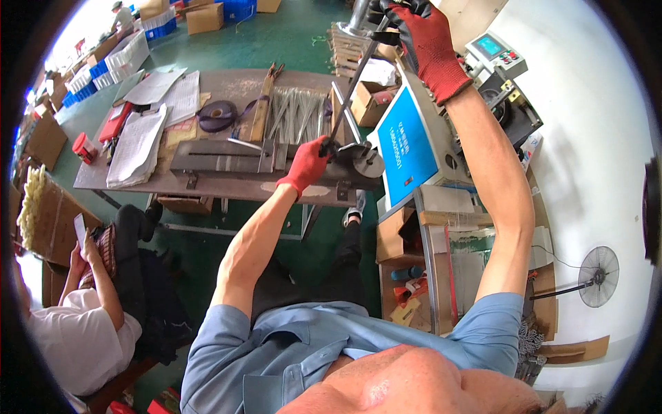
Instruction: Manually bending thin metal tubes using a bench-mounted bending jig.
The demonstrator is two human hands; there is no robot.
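Both of my hands wear red gloves with dark palms. My right hand [427, 52] is raised at the top of the view, its fingers closed around the upper end of a long dark metal lever [356, 79]. The lever slants down to a metal bench fixture [227, 160] along the table's near edge. By the lever's lower end, my left hand [307, 165] is closed; what its fingers hold is hidden. A round metal disc [368, 163] sits just right of that hand. Behind the fixture lies a pile of thin silvery strips [298, 114] beside a wooden bar [263, 110].
Papers [138, 148], a roll of dark strap [217, 116] and a red can [85, 148] lie on the table [234, 79]. A blue-fronted machine [407, 148] stands right, near a fan [598, 277]. A seated person [86, 331] holds a phone at left.
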